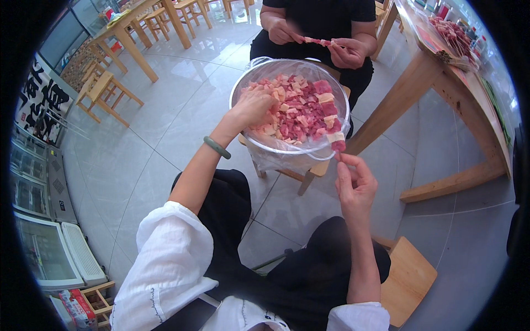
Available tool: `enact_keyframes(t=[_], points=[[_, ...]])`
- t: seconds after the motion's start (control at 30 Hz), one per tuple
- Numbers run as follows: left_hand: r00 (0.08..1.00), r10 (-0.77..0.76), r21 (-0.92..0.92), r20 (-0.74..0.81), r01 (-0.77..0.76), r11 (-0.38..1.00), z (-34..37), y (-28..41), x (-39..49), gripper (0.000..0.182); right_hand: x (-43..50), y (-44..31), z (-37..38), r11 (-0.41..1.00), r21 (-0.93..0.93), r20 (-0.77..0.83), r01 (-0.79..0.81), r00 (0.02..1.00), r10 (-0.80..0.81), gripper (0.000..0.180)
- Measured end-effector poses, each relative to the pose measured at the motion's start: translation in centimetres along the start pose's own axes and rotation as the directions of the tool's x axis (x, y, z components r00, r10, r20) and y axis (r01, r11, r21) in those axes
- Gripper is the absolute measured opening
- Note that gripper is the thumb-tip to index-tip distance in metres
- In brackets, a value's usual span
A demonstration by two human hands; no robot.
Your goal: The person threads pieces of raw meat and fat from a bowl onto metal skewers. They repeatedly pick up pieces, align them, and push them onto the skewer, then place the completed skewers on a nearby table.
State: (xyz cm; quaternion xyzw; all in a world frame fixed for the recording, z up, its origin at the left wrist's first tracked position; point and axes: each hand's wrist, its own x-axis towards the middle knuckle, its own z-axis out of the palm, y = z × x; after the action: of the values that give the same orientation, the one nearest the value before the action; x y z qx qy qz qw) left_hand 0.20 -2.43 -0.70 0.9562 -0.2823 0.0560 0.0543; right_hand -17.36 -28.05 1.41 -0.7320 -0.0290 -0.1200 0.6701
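Observation:
A round basket [237, 131] with a white rim and a clear plastic liner stands on a wooden stool [319, 169]. It holds many cut pieces of raw meat and pale fat [300, 109]. My left hand [258, 103], with a green bangle on the wrist, reaches into the pieces at the basket's left side; its fingertips are partly hidden, so I cannot tell if they grip one. Between the thumb and fingers of my right hand [356, 180] is the lower end of a skewer of red meat and pale fat [329, 109], which reaches over the basket's right edge.
Opposite sits a person in black [319, 18], both hands on another skewer [318, 41]. A wooden table [455, 70] at the right bears a pile of meat skewers [453, 35]. Stools [103, 89] and another table [124, 25] stand upper left, glass-topped freezers [45, 248] at the left.

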Motion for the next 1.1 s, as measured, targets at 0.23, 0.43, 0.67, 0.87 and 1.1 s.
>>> enact_keyframes(t=[0.23,0.43,0.67,0.87,1.1], points=[[0.996,-0.039,-0.299,-0.074,0.015,0.954,-0.9,-1.0,0.6,0.013,0.0,-0.1,-0.1,1.000,0.024,0.015,0.010,1.000,-0.010,0.012],[0.971,-0.232,-0.949,0.052,0.120,0.293,-1.9,-0.9,1.1,0.016,0.0,0.1,0.0,0.999,-0.005,0.115,-0.043,0.992,0.044,0.012],[0.973,-0.155,-0.963,0.173,0.134,-0.236,-2.3,-0.7,1.1,0.022,0.1,1.1,0.5,0.997,-0.068,0.167,-0.031,0.985,0.042,0.011],[0.989,-0.053,-0.932,0.140,0.113,-0.344,-2.6,-0.3,0.9,0.025,0.1,1.2,0.3,0.993,-0.120,0.154,-0.017,0.987,0.036,0.011],[0.987,-0.112,-0.936,0.116,0.071,-0.345,-2.9,0.5,1.0,0.020,0.1,0.9,0.4,0.991,-0.131,0.160,-0.023,0.986,0.044,0.010]])
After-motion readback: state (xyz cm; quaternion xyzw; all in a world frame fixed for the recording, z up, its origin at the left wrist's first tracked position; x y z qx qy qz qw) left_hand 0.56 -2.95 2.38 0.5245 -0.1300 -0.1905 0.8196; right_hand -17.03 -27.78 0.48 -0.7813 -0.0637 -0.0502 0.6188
